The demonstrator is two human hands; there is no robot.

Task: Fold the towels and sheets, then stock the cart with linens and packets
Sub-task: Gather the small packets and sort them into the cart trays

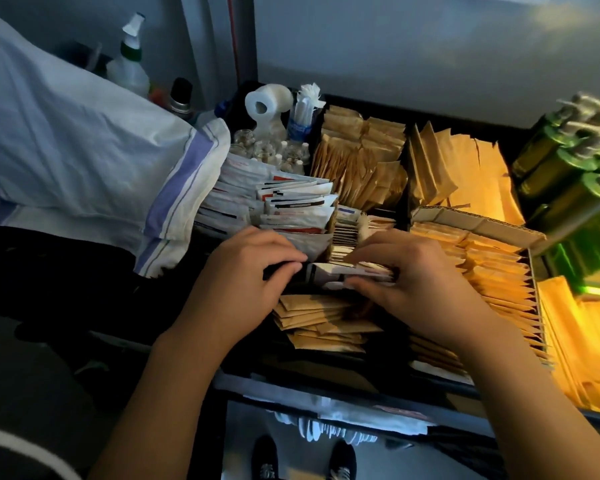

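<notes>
both hands work over the cart tray (326, 386), a dark bin packed with flat paper packets. the left hand (246, 268) and right hand (406, 275) each curl around a small stack of white packets (340, 271) at the tray's middle. tan kraft packets (326, 323) lie just below it. a folded white linen (84, 140) with purple stripes lies left of the tray.
</notes>
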